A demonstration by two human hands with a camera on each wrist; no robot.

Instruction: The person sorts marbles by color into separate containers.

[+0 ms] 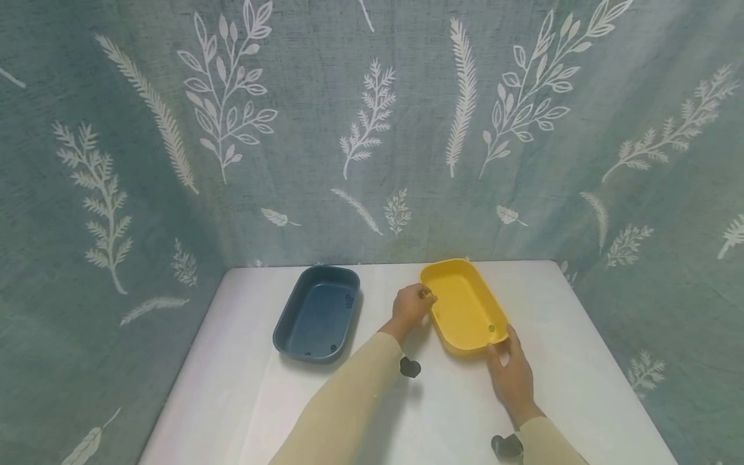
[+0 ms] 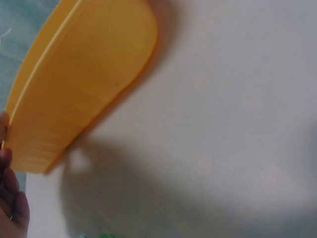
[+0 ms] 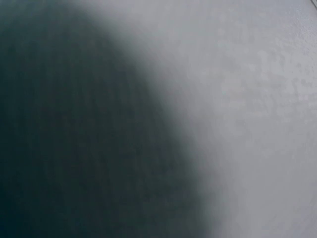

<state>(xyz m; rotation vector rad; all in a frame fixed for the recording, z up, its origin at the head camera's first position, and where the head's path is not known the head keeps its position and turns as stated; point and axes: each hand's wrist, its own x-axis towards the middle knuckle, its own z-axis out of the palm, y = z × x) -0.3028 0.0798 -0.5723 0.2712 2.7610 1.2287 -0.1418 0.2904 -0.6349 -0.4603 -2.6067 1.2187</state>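
A yellow tray (image 1: 465, 310) with rounded corners stands at the back right of the white table. At its left rim, my left hand (image 1: 411, 307) pinches the edge with curled fingers. In the left wrist view, the fingers (image 2: 7, 183) show at the left border, right at the rim of the tray (image 2: 89, 64). My right hand (image 1: 513, 378) grips the near right corner, with fingers and thumb spread to either side of it. Inside the tray, by that corner, lies a small round green piece (image 1: 491, 328). A dark blur fills much of the right wrist view, hiding the hand.
Left of my left arm stands a blue tray (image 1: 316, 316) with several small dark pieces by its right wall and near end. The white table (image 1: 244, 387) ends at a patterned green curtain (image 1: 302, 213) behind and on both sides. A small green bit (image 2: 106, 235) shows low in the left wrist view.
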